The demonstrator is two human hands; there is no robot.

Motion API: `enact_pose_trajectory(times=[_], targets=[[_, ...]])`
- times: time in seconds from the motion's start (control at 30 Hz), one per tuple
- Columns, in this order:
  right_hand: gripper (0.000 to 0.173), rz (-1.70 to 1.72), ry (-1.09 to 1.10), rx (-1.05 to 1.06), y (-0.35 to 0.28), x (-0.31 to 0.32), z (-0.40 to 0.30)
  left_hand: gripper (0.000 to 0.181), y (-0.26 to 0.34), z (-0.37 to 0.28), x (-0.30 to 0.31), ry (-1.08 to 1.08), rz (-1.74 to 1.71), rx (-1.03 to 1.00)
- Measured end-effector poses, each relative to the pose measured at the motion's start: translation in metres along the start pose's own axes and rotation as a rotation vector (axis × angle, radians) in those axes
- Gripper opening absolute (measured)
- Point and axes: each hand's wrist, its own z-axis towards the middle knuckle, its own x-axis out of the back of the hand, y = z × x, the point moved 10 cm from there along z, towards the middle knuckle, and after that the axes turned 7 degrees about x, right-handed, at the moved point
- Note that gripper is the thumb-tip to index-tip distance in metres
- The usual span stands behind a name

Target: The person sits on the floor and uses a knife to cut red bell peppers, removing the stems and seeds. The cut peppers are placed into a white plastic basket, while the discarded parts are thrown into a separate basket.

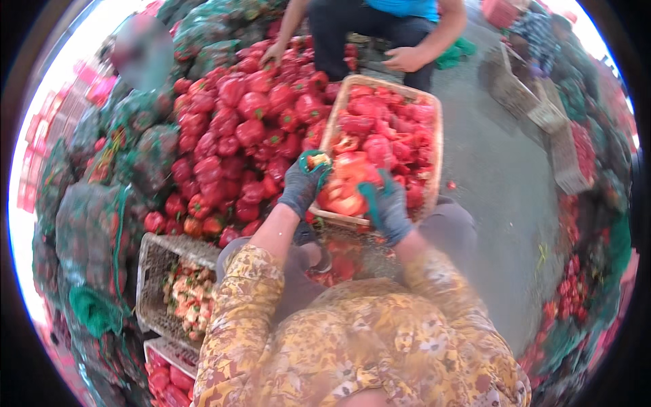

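My left hand [306, 178], in a grey-and-green glove, is closed around a pale, yellowish pepper core [318, 161] at the left edge of a plastic crate [438, 147]. My right hand [387, 206], gloved the same way and somewhat blurred, is over the near right part of the crate with its fingers spread; whether it touches a pepper is unclear. Red pepper pieces [379, 150] fill the crate, with brighter orange-red ones [346, 191] between my hands. Whole red bell peppers [252, 132] lie in a large heap to the left.
Across the crate sits a co-worker [374, 25], one hand on the heap. A crate of pepper cores [152, 295] stands at lower left, another crate with red peppers [173, 351] below it. Filled mesh sacks [89, 234] line the left; more crates [572, 168] stand right on the grey floor [488, 203].
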Motion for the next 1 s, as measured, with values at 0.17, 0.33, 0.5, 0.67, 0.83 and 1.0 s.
enact_pose_trajectory(times=[0.17, 0.33, 0.5, 0.67, 0.83, 1.0], targets=[[0.048, -0.918, -0.125, 0.271, -0.051, -0.023, 0.040, 0.036, 0.041, -0.048, 0.064, 0.026, -0.455, 0.081], [0.069, -1.519, -0.689, 0.344, 0.040, -0.074, 0.013, 0.045, 0.060, -0.125, 0.185, 0.316, -0.419, -0.039], [0.069, -1.532, -0.813, 0.300, 0.058, -0.095, 0.032, 0.059, -0.117, -0.287, 0.359, 0.868, -0.004, 0.353], [0.065, -1.568, -0.877, 0.360, 0.072, -0.086, 0.042, 0.069, -0.152, -0.433, 0.377, 0.933, 0.855, 1.152], [0.068, -1.584, -0.789, 0.347, 0.050, -0.108, 0.063, 0.047, -0.093, -0.342, 0.352, 0.986, 0.916, 0.325], [0.054, -0.901, -0.518, 0.355, -0.009, -0.096, 0.034, 0.068, -0.111, -0.183, 0.299, 0.659, 0.410, 0.216]])
